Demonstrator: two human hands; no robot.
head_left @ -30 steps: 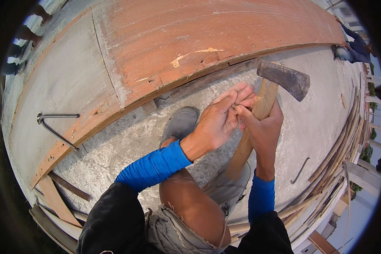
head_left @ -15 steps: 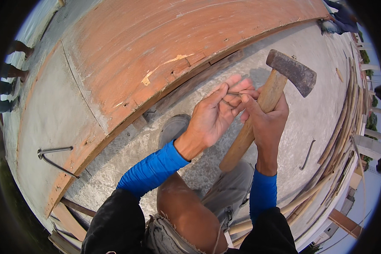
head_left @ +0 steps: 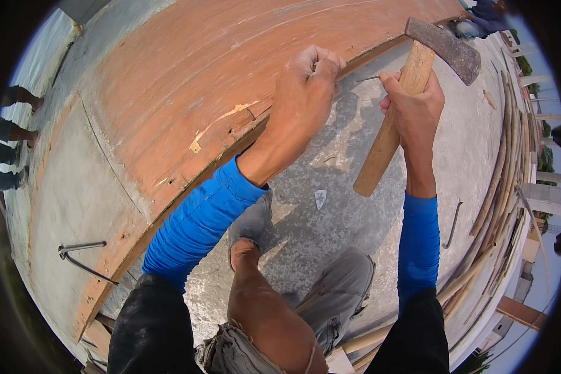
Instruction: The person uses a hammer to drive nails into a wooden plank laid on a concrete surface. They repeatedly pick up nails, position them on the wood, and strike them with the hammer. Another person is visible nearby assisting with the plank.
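Clasping a hatchet with a pale wooden handle and a dark, worn steel head (head_left: 417, 65), the right hand (head_left: 417, 106) has its grip closed round the handle near the head. The head is at the far end, its blade turned to the right, and the handle slants toward the near left, clear of the floor. Between thumb and forefinger of that hand a thin, nail-like metal piece (head_left: 368, 78) is pinched, sticking out to the left. The left hand (head_left: 306, 87), apart from the right one, shows its back in front of the edge of a large orange-faced board (head_left: 181, 87); its grip is curled, thumb and fingers drawn together, and I cannot tell whether it has hold of anything.

On the grey section at the board's near left lie dark, long-handled metal pincers (head_left: 84, 247), their handles spread, one reaching the board's edge. On the blotchy grey concrete floor (head_left: 355, 227), between the forearms, lies a small white triangular scrap (head_left: 320, 199). Right of the right forearm is a thin, dark metal rod with a hooked end (head_left: 453, 225), and beyond it long brown wooden poles (head_left: 507, 162) run along the right side. A person in dark clothing (head_left: 483, 22) is low beside the board's far right end.
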